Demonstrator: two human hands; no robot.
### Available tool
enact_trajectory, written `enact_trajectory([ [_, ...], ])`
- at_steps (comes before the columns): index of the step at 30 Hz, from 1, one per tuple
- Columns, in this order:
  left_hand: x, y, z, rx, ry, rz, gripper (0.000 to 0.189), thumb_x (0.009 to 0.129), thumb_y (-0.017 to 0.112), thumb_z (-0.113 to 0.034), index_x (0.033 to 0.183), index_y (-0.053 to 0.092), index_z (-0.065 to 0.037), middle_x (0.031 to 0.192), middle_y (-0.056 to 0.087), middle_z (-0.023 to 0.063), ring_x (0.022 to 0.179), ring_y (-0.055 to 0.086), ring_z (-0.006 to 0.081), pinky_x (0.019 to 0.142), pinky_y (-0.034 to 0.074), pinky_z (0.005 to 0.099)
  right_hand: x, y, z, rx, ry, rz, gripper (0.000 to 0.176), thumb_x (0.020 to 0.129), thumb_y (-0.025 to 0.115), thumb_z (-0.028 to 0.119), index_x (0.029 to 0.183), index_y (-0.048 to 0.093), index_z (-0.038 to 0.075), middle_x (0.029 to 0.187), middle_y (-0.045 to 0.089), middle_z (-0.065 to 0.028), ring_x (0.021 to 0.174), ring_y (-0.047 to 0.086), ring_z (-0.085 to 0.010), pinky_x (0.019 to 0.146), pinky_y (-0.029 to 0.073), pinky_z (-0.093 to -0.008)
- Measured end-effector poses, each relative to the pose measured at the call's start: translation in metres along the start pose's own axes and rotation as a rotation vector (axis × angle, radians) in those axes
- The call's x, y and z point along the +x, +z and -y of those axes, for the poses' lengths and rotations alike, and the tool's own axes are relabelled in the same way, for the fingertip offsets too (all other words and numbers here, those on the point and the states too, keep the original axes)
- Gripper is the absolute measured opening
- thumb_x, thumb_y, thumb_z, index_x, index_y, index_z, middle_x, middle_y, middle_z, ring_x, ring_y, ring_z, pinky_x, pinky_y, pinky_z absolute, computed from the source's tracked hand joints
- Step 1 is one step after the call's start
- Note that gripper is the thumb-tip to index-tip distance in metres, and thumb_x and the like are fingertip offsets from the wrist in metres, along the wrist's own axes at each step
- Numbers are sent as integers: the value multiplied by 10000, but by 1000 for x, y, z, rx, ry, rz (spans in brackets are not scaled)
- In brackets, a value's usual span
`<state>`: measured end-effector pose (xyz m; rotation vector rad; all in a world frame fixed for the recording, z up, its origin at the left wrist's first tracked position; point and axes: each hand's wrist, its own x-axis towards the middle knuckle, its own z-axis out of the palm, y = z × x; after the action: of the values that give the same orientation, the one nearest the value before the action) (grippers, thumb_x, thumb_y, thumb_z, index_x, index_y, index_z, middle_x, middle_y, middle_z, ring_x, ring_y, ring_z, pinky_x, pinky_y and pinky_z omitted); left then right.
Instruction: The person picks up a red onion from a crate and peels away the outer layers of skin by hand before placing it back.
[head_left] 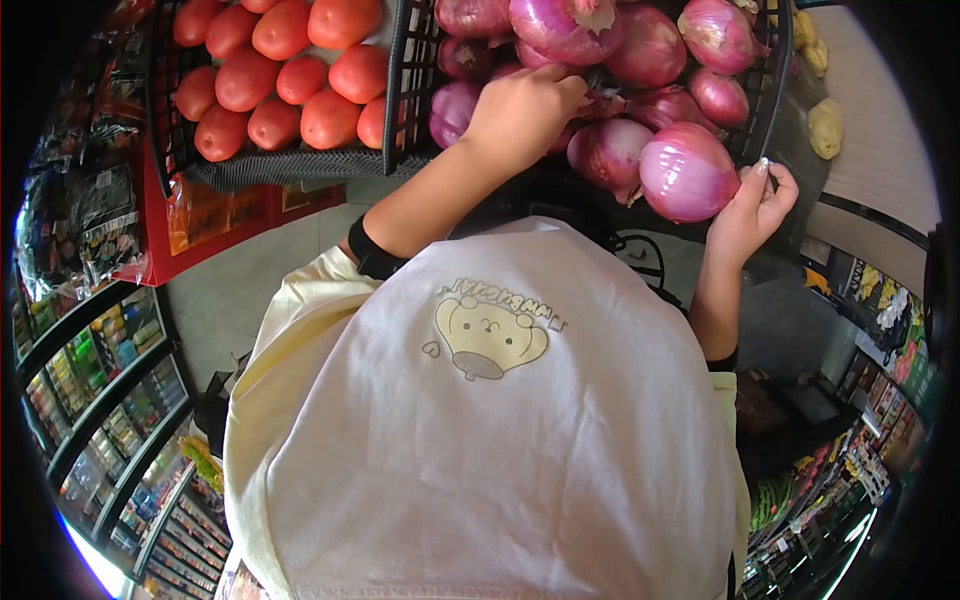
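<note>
Several red onions (645,50) fill a black plastic crate (397,85) at the top of the head view. My left hand (525,112) reaches in among them from the front, fingers bent beside a dry onion stem. Its fingertips are partly hidden, so whatever they grip cannot be made out. At the crate's front right corner, my right hand (757,205) has its fingers pinched at the right side of a large shiny red onion (688,172). Another red onion (608,157) lies just left of that one, between my two hands.
Tomatoes (290,75) fill a neighbouring black crate on the left. Potatoes (825,128) lie at the right beyond the onions. A red stand (205,225) and packaged goods (105,210) are at the left. Shelves (100,380) of goods line the lower left.
</note>
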<state>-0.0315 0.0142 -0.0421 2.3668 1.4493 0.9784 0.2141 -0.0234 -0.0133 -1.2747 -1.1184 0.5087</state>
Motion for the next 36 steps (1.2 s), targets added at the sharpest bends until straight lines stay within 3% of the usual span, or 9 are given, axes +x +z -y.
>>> enact_trajectory([
  [5, 0, -9, -1, 293, 2, 103, 212, 756, 638, -303, 695, 570, -111, 621, 545, 40, 582, 589, 205, 509, 473, 306, 5, 15, 7, 3, -136, 26, 141, 889, 506, 25, 1002, 421, 20, 768, 476, -17, 641, 405, -37, 559, 339, -178],
  [7, 2, -8, -5, 233, 165, -153, 214, 741, 661, -296, 696, 582, -102, 662, 558, 38, 598, 585, 193, 513, 469, 309, 5, 15, 6, 5, -140, 33, 142, 887, 514, 29, 996, 424, 15, 764, 478, -15, 643, 409, -34, 567, 342, -175],
  [11, 8, -6, -14, 70, 261, -215, 204, 747, 672, -267, 750, 598, -77, 682, 568, 53, 613, 584, 213, 534, 473, 324, 0, 34, 25, 8, -253, 59, 194, 866, 543, 5, 1004, 406, 8, 712, 489, -13, 593, 421, -29, 531, 345, -171],
  [13, 11, -12, -27, -339, 135, -33, 211, 761, 669, -246, 804, 598, -52, 721, 583, 76, 618, 585, 240, 545, 473, 339, 0, 41, 30, 53, -279, 128, 208, 855, 561, -1, 999, 412, 6, 703, 502, -18, 579, 432, -32, 514, 346, -167],
  [15, 16, -21, -41, -427, 213, 35, 223, 775, 657, -244, 814, 580, -39, 734, 581, 95, 612, 585, 253, 538, 466, 336, -1, 43, 31, 13, -307, 143, 219, 847, 575, 1, 999, 418, 2, 706, 526, -33, 586, 456, -37, 519, 359, -163],
  [17, 18, -21, -47, -502, 165, 106, 214, 775, 654, -226, 795, 568, -32, 723, 570, 100, 601, 571, 246, 536, 454, 338, -3, 44, 31, 13, -349, 197, 227, 844, 580, 3, 1006, 423, -2, 716, 550, -47, 600, 475, -42, 537, 375, -162],
  [29, 30, -10, -36, -678, 270, 151, 175, 787, 628, -145, 777, 531, 0, 703, 539, 116, 624, 533, 254, 560, 428, 338, 3, 40, 23, 29, -381, 239, 202, 875, 548, 57, 1023, 435, -21, 762, 547, -57, 619, 473, -54, 550, 372, -180],
  [33, 34, -14, -39, -753, 175, 157, 194, 806, 617, -163, 757, 539, 8, 639, 527, 122, 558, 520, 258, 522, 421, 342, 3, 38, 22, 78, -404, 313, 198, 924, 478, 128, 1031, 442, -35, 774, 541, -62, 628, 475, -72, 581, 404, -204],
  [36, 48, -22, -49, -498, 127, 239, 279, 828, 578, -247, 695, 574, -2, 542, 519, 144, 497, 525, 301, 488, 416, 383, -1, 42, 26, -10, -458, 324, 201, 931, 466, 139, 1022, 449, -40, 778, 540, -60, 625, 475, -75, 590, 413, -205],
])
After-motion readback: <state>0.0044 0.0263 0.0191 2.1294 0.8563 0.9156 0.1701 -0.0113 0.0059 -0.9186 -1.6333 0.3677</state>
